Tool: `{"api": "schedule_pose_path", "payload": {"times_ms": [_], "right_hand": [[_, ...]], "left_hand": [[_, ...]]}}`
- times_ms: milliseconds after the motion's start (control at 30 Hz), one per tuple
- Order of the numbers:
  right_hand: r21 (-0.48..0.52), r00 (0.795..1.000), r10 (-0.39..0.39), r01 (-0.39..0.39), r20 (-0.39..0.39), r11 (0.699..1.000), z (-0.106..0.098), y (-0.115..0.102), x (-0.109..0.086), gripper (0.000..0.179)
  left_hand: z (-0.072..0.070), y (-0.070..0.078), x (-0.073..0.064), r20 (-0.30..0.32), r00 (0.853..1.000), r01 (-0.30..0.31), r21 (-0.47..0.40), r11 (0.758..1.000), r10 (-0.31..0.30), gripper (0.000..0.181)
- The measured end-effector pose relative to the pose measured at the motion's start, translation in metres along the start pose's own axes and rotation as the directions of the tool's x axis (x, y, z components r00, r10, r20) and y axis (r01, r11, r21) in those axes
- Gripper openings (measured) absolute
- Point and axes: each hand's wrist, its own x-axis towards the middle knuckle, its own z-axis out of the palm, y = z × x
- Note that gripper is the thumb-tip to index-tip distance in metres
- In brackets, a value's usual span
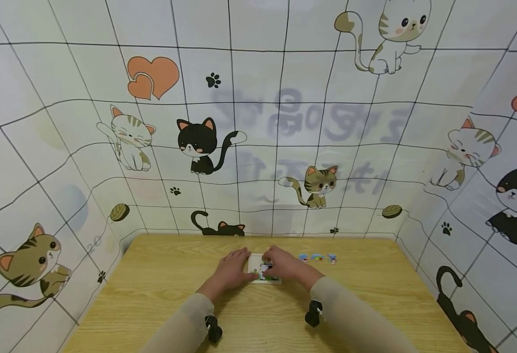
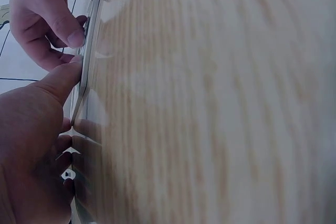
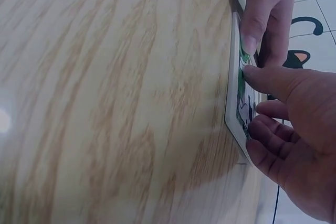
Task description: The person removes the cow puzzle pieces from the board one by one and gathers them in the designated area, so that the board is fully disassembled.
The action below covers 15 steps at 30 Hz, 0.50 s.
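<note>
A small picture puzzle board (image 1: 257, 260) with a pale border lies flat on the table. Green, white and black parts of its picture show between the hands. My left hand (image 1: 233, 268) rests along the board's left side, fingers reaching forward and the thumb touching its near left part. Bent over the right part of the board is my right hand (image 1: 285, 264), its thumb touching the picture (image 3: 241, 103). The palm and fingers hide whether a loose piece is under the right fingertips. Several colourful puzzle pieces (image 1: 318, 257) lie in a row just right of this hand.
The wooden table (image 1: 161, 284) extends around the board on all sides. Behind and beside it hangs a white gridded sheet (image 1: 258, 122) printed with cartoon cats. Dark devices are strapped to both wrists, one being the left wrist device (image 1: 213, 329).
</note>
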Motion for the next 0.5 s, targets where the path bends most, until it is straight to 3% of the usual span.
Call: {"api": "schedule_pose_path", "payload": {"times_ms": [500], "right_hand": [[0.071,0.999,0.041,-0.039,-0.028,0.997,0.0031,-0.0034,-0.0013,0.041]], "left_hand": [[-0.0012,0.0027,-0.0021,-0.004,1.000,-0.002,0.009,1.000,0.002,0.087]]}}
